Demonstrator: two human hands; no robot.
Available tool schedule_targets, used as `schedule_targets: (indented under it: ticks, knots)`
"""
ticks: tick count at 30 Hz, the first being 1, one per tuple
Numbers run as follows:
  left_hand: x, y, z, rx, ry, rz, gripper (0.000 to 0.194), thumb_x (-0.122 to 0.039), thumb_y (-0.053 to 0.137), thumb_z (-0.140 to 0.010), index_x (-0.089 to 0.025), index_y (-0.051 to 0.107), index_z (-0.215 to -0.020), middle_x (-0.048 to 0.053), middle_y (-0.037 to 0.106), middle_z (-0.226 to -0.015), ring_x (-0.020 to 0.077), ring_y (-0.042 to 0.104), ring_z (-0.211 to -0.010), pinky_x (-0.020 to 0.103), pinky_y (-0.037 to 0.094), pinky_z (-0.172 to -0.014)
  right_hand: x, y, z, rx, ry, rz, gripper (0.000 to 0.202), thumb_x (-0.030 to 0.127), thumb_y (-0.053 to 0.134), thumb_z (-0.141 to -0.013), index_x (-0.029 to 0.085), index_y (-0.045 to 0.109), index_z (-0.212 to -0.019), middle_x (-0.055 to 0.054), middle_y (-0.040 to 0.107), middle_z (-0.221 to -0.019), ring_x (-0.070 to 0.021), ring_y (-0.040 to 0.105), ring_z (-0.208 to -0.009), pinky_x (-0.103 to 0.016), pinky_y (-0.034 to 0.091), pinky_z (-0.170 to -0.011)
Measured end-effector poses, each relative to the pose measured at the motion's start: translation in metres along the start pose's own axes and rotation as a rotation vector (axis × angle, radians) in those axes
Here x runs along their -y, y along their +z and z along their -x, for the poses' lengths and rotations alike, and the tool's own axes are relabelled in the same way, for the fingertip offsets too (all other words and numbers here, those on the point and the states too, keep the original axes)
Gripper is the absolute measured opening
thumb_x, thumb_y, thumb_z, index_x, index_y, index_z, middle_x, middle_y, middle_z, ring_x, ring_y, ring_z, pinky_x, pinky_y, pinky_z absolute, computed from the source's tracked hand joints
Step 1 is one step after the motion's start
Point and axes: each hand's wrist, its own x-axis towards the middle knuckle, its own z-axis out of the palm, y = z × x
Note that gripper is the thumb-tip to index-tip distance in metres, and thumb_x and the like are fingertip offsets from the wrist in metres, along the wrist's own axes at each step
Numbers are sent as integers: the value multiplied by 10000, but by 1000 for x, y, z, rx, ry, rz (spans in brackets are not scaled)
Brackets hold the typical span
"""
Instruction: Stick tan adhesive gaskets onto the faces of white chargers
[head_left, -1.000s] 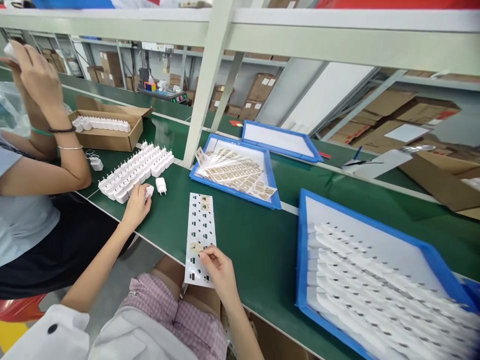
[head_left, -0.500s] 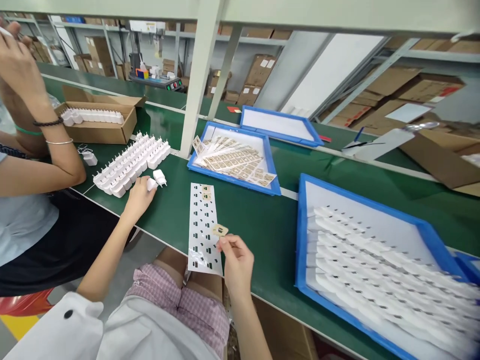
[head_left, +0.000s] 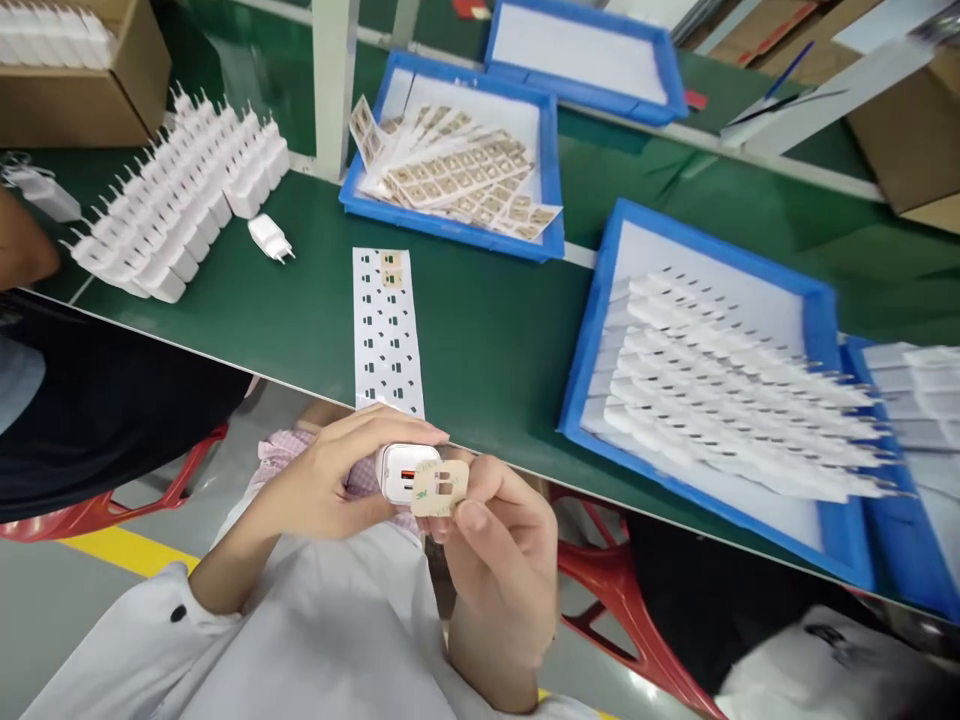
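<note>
My left hand point(head_left: 330, 475) is wrapped round a white charger point(head_left: 394, 472), whose end with an orange port faces me. Between thumb and finger, my right hand point(head_left: 502, 540) pinches a tan sticker point(head_left: 441, 488) with cut-outs, held at the right side of that end and partly covering it. Whether the two touch, I cannot tell. Beyond my hands, a white sticker sheet point(head_left: 386, 345) lies on the green table, with tan stickers at its far end. One loose charger point(head_left: 270, 238) lies beside the rows of upright white chargers point(head_left: 180, 190) on the left.
A blue tray point(head_left: 454, 240) holds tan sticker sheets. Another blue tray point(head_left: 585, 400) on the right holds rows of chargers, with a further tray point(head_left: 892, 530) beside it. A cardboard box point(head_left: 75, 110) stands at the far left, near a white post point(head_left: 332, 90) and a co-worker's arm point(head_left: 22, 245).
My left hand has brought a charger from beside the rows to in front of my body. My right hand has moved the sticker nearer to me, beside the charger. The view has tilted down.
</note>
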Motion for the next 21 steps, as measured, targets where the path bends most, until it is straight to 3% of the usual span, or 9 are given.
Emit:
schedule_targets:
  ticks: [4,8,10,13,15,19,21]
  knots:
    - [2,6,-1,73,18,74,471,-286,644,-979,-304,523,-1434,81,669,-1241,236,637,-1147,367,547,-961,-2,-7,6,-7,-29,-6,303,362,709,-928,232,578,-688,26,548,-603,-143,506,-574,-286,420,-568]
    - [4,20,0,39,-38,65,568,-506,539,-1024,-287,414,-1533,106,585,-1231,249,585,-1143,405,536,-971,-10,-2,8,-93,-120,-40,290,331,679,-939,227,561,-695,30,523,-599,-124,444,-551,-253,354,-509]
    - [10,35,2,-67,-44,22,552,-524,512,-1032,-288,410,-1521,110,546,-1242,246,574,-1161,414,533,-984,-16,1,7,-213,-172,-43,313,341,669,-944,224,525,-691,41,487,-605,-109,391,-537,-241,335,-503]
    - [21,62,5,-350,92,10,481,-420,720,-936,-288,491,-1338,56,487,-1149,205,598,-1097,373,549,-933,-23,7,2,-390,-281,-1,354,333,638,-954,220,463,-667,49,405,-610,-108,386,-553,-238,363,-527]
    - [26,78,7,-435,169,71,511,-416,778,-883,-276,473,-1267,38,446,-1124,196,595,-1084,370,554,-919,-26,11,-4,-467,-345,20,345,318,599,-968,222,448,-674,46,369,-628,-114,403,-580,-240,385,-547]
    - [22,90,10,-202,52,161,636,-582,568,-981,-259,310,-1465,151,424,-1397,305,480,-1333,528,474,-1087,-26,14,-19,-548,-504,20,321,307,576,-972,232,437,-693,51,330,-636,-120,357,-566,-251,378,-543]
    - [18,85,9,-103,-61,185,614,-574,474,-1029,-258,270,-1515,169,449,-1442,305,510,-1322,507,471,-1088,-22,12,-23,-569,-538,24,329,312,578,-965,239,425,-683,55,300,-627,-127,325,-546,-265,369,-534]
